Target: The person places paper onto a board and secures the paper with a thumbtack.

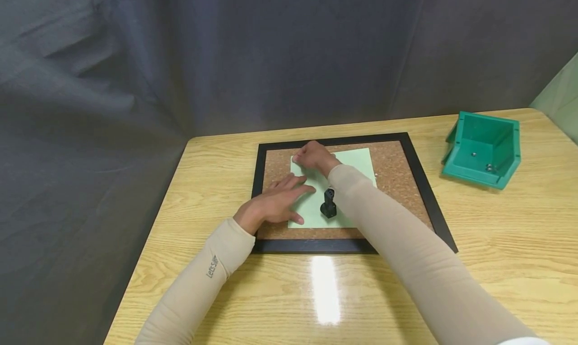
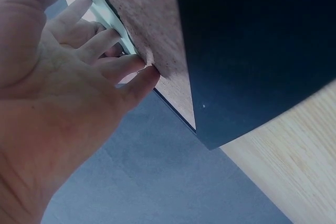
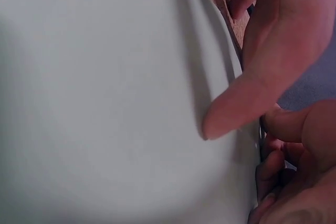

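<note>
A pale green sheet point(image 1: 356, 160) lies on a cork board point(image 1: 395, 169) with a black frame. My left hand point(image 1: 280, 202) is spread over the sheet's left edge, fingertips on the sheet and cork. In the left wrist view, the left hand point(image 2: 68, 82) has its fingers apart, near the sheet's edge. My right hand point(image 1: 315, 156) has bent fingers at the sheet's upper left corner; whatever is between its fingertips is hidden. In the right wrist view a finger touches the sheet point(image 3: 115, 93), whose edge is slightly raised.
A green bin point(image 1: 478, 154) with several small shiny pieces stands to the right of the board. A small black device point(image 1: 328, 204) is over the sheet, beside the right sleeve. A tiny pale object point(image 1: 376, 175) is at the sheet's right edge. Dark cloth point(image 1: 293, 59) hangs behind the table.
</note>
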Demonstrator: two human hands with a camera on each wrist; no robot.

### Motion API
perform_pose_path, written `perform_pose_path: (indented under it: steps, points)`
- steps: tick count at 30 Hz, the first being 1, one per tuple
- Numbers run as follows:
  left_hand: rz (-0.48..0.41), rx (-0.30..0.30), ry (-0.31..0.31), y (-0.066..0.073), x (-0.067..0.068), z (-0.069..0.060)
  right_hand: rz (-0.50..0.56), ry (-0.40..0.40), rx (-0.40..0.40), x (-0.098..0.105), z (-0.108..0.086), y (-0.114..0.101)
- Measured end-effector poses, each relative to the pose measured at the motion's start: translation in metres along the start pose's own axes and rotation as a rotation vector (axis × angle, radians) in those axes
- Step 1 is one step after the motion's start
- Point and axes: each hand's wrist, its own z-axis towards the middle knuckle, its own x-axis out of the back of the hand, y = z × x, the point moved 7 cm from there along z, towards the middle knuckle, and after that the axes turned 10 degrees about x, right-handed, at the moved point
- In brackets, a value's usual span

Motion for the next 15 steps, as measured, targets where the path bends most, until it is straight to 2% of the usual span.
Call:
perform_pose_path:
  steps: [15]
  points:
    - [0.007, 0.008, -0.001, -0.0001, -0.0010, 0.0007, -0.005, 0.034, 0.020, -0.0018, 0.0002, 0.0018]
